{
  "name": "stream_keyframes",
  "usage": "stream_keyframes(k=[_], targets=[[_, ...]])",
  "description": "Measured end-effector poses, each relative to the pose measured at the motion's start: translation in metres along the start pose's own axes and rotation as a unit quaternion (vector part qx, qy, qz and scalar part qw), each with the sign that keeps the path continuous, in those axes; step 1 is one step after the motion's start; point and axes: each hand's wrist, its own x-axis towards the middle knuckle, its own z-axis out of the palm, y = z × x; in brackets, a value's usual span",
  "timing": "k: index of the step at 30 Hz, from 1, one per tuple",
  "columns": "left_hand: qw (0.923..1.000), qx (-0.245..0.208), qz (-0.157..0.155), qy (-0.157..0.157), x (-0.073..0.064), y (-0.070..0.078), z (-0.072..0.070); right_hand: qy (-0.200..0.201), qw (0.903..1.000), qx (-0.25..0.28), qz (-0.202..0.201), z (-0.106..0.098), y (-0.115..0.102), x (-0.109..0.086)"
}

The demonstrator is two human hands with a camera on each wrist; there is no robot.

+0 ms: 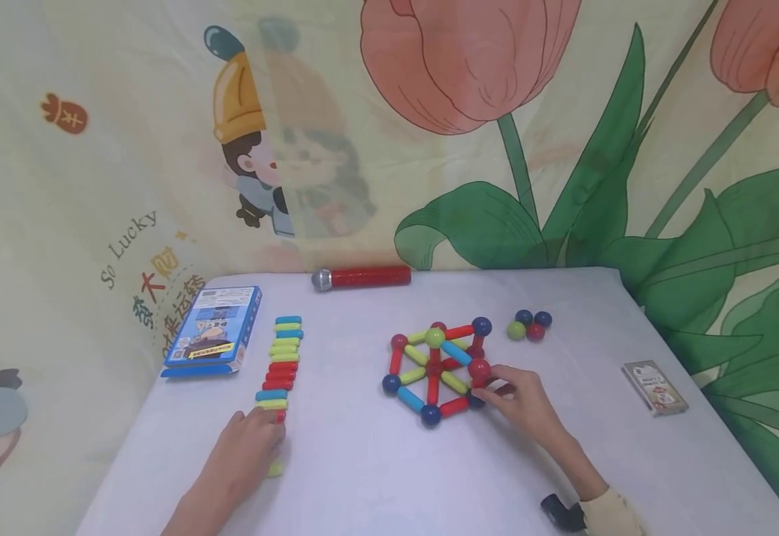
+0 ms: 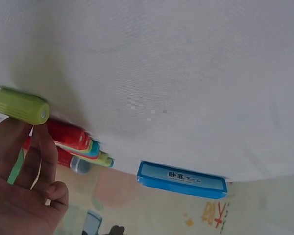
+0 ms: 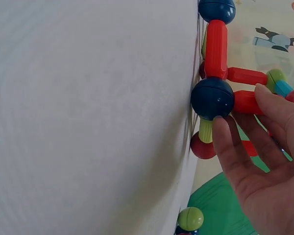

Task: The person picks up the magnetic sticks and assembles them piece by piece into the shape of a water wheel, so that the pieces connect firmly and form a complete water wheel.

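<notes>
My left hand (image 1: 248, 447) is at the near end of a column of short rods, its fingertips pinching a red rod (image 1: 280, 416). A green rod (image 2: 20, 105) lies close to those fingers and partly hides them in the left wrist view. My right hand (image 1: 526, 406) is at the near right corner of a ball-and-rod structure (image 1: 433, 393). Its thumb and fingers pinch an upright red rod (image 3: 246, 102) between a dark blue ball (image 3: 212, 98) below and a red ball (image 1: 479, 370) on top. From that red ball a blue rod (image 1: 456, 353) slopes up to a green ball (image 1: 434, 338).
Several loose balls (image 1: 535, 332) sit behind the structure to the right. A blue box (image 1: 213, 327) lies at the left, a red microphone-shaped object (image 1: 362, 278) along the back edge, a small card box (image 1: 655, 387) at the right. A patterned cloth hangs behind the table.
</notes>
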Motion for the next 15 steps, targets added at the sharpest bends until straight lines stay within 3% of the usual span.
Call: stream_keyframes(k=[11,15], targets=[[0.9978,-0.066,-0.003,0.000,-0.009,-0.004,-0.001,0.005,0.9997,0.005,0.021,0.002,-0.002,0.000],[0.9938,-0.108,-0.013,-0.020,-0.013,-0.008,-0.003,0.008,0.9998,0.005,0.020,0.002,-0.002,-0.001]])
